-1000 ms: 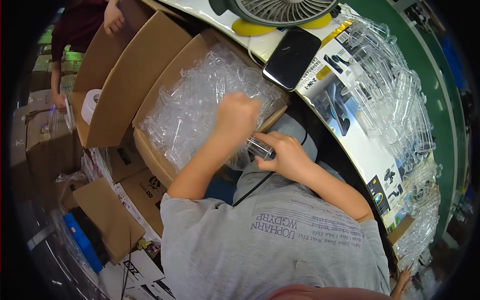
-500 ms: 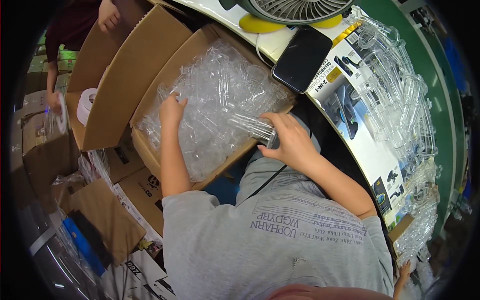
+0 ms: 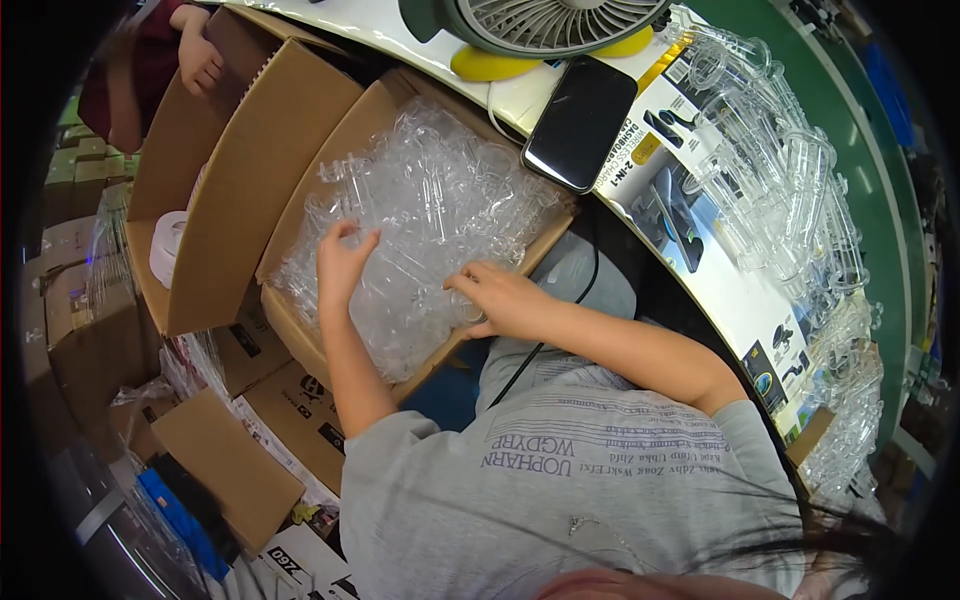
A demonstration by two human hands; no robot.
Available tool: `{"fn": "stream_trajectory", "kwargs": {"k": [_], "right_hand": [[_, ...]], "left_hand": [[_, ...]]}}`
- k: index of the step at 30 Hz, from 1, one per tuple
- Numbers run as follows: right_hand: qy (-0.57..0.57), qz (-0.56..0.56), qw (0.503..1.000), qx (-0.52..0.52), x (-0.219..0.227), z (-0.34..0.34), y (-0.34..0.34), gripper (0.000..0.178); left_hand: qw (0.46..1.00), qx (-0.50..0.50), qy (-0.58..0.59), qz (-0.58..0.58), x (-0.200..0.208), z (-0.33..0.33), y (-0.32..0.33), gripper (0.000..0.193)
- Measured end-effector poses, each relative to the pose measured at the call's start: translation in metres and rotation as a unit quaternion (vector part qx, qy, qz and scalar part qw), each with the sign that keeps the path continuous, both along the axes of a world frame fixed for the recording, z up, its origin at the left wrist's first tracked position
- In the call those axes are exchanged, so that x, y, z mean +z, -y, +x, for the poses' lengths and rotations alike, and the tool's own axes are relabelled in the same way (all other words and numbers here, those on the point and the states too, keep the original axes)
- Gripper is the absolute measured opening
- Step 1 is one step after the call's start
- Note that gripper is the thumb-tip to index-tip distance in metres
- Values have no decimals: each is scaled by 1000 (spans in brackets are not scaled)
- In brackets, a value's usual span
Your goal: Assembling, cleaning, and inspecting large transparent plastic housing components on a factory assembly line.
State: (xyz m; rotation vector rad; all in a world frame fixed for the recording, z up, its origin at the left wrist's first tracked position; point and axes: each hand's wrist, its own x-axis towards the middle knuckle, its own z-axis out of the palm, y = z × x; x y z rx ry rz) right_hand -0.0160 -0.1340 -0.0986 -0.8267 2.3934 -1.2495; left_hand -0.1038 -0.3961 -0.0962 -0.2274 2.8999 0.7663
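Observation:
A cardboard box [image 3: 415, 372] in front of me is heaped with clear plastic tube-like pieces [image 3: 430, 190]. Over the left part of the heap is my left hand [image 3: 343, 265], thumb and forefinger apart, with nothing visible between them. My right hand [image 3: 500, 300] reaches across the box's near right edge, its fingers bent around a clear plastic piece [image 3: 468, 312]. Most of that piece is hidden by the hand or blends into the heap.
To the right, more clear tubes [image 3: 800, 190] lie on a printed cardboard sheet [image 3: 690, 215]. A black phone [image 3: 580, 125] and a fan [image 3: 550, 22] stand beyond the box. At left, an open carton [image 3: 250, 170] holds a white roll [image 3: 168, 248]; another person's hand [image 3: 200, 65] is above it.
My right hand has moved left and slightly down to the heap; the cluster of clear tubes it held no longer shows. My left hand has dropped slightly toward me. The view has shifted.

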Motion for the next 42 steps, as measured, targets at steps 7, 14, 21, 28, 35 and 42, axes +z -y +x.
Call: {"fn": "stream_trajectory", "kwargs": {"k": [7, 14, 21, 28, 35, 42], "right_hand": [[82, -152, 975, -142, 28, -16, -5, 64], [380, -454, 791, -154, 42, -31, -10, 57], [529, -546, 639, -121, 45, -27, -25, 46], [446, -435, 773, -119, 49, 2, -32, 63], [466, -393, 786, -103, 53, 5, -51, 68], [405, -396, 821, -66, 48, 16, -49, 58]], "left_hand": [[918, -25, 89, 386, 63, 37, -57, 36], [960, -119, 28, 252, 90, 56, -121, 36], [914, -38, -345, 211, 123, 65, -118, 24], [777, -420, -421, 205, 106, 22, -168, 16], [758, -395, -519, 32, 99, 5, -178, 21], [733, -359, -577, -41, 122, 13, -143, 22]]}}
